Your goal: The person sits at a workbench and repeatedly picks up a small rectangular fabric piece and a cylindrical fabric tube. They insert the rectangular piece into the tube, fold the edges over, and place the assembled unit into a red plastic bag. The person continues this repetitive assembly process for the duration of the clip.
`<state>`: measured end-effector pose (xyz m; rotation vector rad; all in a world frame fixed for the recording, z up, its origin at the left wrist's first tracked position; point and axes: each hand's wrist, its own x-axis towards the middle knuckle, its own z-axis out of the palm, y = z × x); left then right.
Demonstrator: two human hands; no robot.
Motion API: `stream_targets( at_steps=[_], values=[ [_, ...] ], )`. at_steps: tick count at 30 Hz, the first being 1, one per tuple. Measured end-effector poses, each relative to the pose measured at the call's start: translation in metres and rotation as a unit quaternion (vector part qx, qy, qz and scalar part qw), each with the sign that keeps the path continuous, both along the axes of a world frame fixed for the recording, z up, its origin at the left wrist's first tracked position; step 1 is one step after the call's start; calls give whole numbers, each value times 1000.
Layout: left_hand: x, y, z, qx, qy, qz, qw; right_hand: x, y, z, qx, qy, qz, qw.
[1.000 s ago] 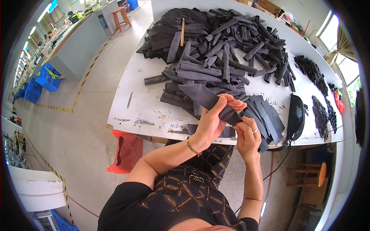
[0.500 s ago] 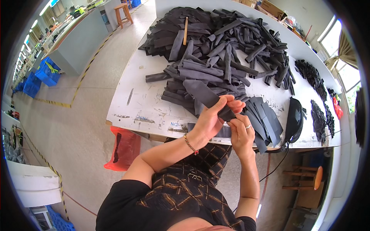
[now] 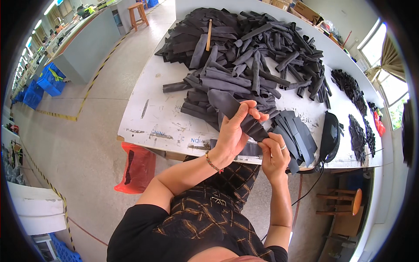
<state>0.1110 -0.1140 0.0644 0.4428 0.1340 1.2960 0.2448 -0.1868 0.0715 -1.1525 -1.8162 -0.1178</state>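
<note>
A dark grey fabric strip (image 3: 224, 103) with a rounded far end slants across in front of me, above the near edge of the table. My left hand (image 3: 233, 135) grips its middle, thumb on top and fingers underneath. At the strip's near end, my right hand (image 3: 274, 153) pinches the edge between thumb and fingertips. Just beyond lies a stack of rolled or folded dark fabric pieces (image 3: 224, 83). Right of my hands, flat dark strips (image 3: 301, 135) are fanned out. Another flat piece (image 3: 251, 149) lies at the table edge, partly hidden by my left hand.
On the white table (image 3: 144, 118), large heaps of dark pieces (image 3: 279, 43) fill the far side, with a wooden stick (image 3: 209, 35) on top. A black mesh-like object (image 3: 331, 137) with a cord stands at right. A red plastic bag (image 3: 135, 170) hangs below the left edge.
My left hand has shifted slightly left and up along the strip, its fingers spread more. More of the strip's near end now shows between my hands. My right hand keeps its pinch.
</note>
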Motion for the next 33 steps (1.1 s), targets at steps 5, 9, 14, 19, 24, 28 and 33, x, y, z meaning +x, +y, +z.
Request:
stream_targets(
  at_steps=[5,9,14,19,24,28,33],
  values=[
    [3,-6,0,-4,-1,0,1000,-3,2,-4,4,6,-5,1000],
    [3,-7,-2,-3,-15,2,1000,-5,3,-4,-2,6,-4,1000],
    [5,-8,-6,-3,-20,-10,1000,-4,6,-5,13,-6,14,1000],
    [5,-3,-12,21,-9,-17,1000,0,8,-9,2,-12,9,1000],
    [1,4,-2,65,9,8,998,-18,8,-1,-127,191,-3,973],
    [-11,18,7,104,-7,39,994,-38,12,-15,-41,400,-3,915],
    [-12,22,-1,213,-6,-10,977,-43,1,6,-95,555,45,825]
  ],
)
